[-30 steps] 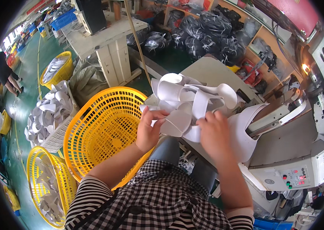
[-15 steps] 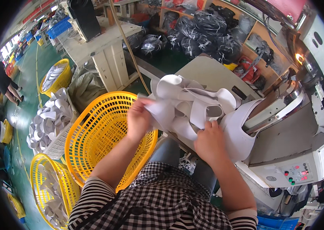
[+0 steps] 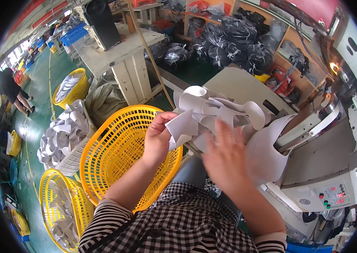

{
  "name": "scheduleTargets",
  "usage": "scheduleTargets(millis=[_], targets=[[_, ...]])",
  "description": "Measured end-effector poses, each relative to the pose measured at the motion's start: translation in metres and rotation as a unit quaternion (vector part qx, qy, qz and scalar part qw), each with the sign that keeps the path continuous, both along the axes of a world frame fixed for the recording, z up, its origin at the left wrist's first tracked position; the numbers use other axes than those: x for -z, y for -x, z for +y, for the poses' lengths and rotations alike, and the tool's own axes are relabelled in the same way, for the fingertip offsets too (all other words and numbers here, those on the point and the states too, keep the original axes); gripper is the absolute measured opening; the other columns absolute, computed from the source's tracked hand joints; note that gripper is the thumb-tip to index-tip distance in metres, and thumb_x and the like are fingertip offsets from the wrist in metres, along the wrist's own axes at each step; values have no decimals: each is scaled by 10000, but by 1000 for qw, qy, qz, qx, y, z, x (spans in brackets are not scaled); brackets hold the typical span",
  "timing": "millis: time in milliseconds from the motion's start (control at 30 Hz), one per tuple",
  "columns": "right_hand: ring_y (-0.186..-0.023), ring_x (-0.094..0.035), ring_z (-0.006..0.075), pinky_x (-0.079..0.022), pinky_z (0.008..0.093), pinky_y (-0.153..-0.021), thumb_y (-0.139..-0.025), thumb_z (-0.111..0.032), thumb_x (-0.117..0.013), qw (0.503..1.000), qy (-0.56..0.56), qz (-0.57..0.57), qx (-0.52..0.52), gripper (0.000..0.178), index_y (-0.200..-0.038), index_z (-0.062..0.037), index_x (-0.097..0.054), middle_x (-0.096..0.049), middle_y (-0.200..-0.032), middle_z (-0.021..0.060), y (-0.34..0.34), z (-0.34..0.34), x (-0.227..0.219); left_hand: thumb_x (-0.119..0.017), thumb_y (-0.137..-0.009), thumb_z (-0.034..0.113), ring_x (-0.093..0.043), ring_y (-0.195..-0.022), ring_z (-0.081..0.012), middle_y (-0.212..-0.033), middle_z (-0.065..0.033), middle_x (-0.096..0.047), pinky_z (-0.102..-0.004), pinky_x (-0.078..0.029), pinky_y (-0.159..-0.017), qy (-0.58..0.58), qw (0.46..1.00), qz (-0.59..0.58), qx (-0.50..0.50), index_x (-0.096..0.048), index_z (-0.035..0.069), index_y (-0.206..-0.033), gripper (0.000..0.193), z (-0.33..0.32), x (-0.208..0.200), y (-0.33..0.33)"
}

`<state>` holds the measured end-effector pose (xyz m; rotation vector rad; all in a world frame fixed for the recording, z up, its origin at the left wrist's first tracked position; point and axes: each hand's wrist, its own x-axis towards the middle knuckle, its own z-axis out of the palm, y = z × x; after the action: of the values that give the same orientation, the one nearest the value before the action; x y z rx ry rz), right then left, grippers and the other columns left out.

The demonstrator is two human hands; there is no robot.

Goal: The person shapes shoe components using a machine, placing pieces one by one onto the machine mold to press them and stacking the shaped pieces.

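Observation:
Pinched between the thumb and fingers of my left hand (image 3: 158,137) is a white bent sheet piece (image 3: 181,126), flexible-looking and held by its left edge. My right hand (image 3: 224,158) is smeared by motion, but its fingers look stretched out and apart, with nothing visible gripped in them. Beneath and beyond it lies a loose pile of white curved pieces (image 3: 246,110) on the table. To the right, a larger white curved piece (image 3: 267,147) hangs around the arm of a machine (image 3: 305,130). The pieces' exact kind cannot be made out.
A large yellow basket (image 3: 89,168) stands left of my legs. Beside it are a smaller yellow basket (image 3: 43,202) and a white crate (image 3: 75,162), both with white pieces. The machine's control panel (image 3: 334,196) is at right. Black bags (image 3: 216,55) fill shelves behind; a person (image 3: 12,88) stands far left.
My right hand has come off the pile's front pieces and moved left and nearer my left hand, its fingers spreading. The left hand's white piece now shows folded and less blurred.

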<state>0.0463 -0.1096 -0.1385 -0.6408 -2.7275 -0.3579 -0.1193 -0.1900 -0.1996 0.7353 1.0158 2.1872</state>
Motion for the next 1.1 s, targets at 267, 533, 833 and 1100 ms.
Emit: scheduleTargets(millis=[267, 533, 833, 1100], targets=[[-1240, -326, 316, -299, 540, -944, -761, -408, -595, 979, 147, -128, -53, 712, -1319, -75, -306, -296, -1378, 127, 35, 11, 75, -467, -795, -38, -574, -841, -182, -920, -102, -591, -312, -476, -764, -134, 900, 53, -412, -515, 40, -1010, 234, -48, -41, 36], [-1126, -468, 199, -334, 353, -957, -903, -314, -432, 875, 477, -32, -83, 429, -1246, -57, -428, -480, -1241, 116, 21, 11, 2, -477, -861, 298, -587, -875, -259, -994, -177, -573, -358, -482, -772, -76, 995, 40, 41, -582, 26, -905, 295, -59, -88, -2], [-1028, -463, 132, -378, 290, -877, -890, -264, -507, 558, 760, 305, -132, 427, -1242, -56, -386, -499, -1110, 42, -86, 14, -33, -649, -769, 94, -499, -1007, -148, -1063, -92, -540, -274, -410, -861, 20, 923, 287, 254, -520, 41, -1129, 386, 32, -97, -68], [-909, -494, 120, -397, 264, -795, -761, -141, -682, 667, 540, 485, -168, 246, -936, -45, -537, -504, -985, 27, -158, 24, -60, -493, -883, 396, -559, -847, -109, -904, -75, -600, -244, -441, -758, 155, 805, 35, 571, -552, 2, -1005, 417, 63, -139, -100]])
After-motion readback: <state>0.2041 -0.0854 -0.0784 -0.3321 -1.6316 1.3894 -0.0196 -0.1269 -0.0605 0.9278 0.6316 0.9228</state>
